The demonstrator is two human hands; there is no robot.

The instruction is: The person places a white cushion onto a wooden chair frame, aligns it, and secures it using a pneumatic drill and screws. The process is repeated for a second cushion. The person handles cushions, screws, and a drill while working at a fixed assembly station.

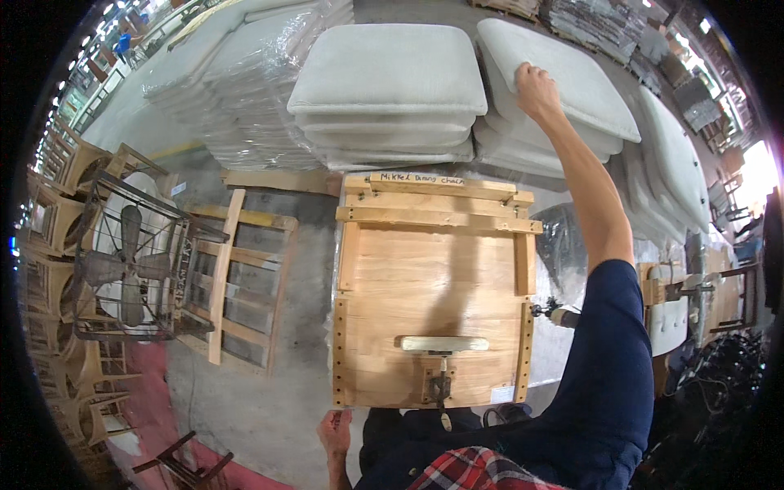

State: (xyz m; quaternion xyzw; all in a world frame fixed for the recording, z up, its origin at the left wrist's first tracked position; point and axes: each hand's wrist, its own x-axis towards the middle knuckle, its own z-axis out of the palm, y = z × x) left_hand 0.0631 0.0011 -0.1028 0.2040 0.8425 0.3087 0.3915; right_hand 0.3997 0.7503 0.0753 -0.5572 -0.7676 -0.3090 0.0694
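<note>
My right arm [596, 188] reaches forward to a stack of pale grey upholstered seat cushions. My right hand [536, 88] is closed on the left edge of the top seat cushion [563, 61], which lies slightly askew on its stack. Low in the view, my left hand [334, 431] is beside the near left corner of a wooden jig board [392, 278]. Its fingers are curled in, and I see nothing held in them. On the jig sit a padded clamp bar [445, 344] and a metal toggle clamp [439, 384].
Another cushion stack [388, 69] stands behind the jig, with plastic-wrapped cushions [261, 90] farther left. A caged fan [129, 265] and a wooden pallet [245, 286] are on the left. A second clamp [559, 315] sticks out from the jig's right side. Wooden chair frames [61, 269] line the far left.
</note>
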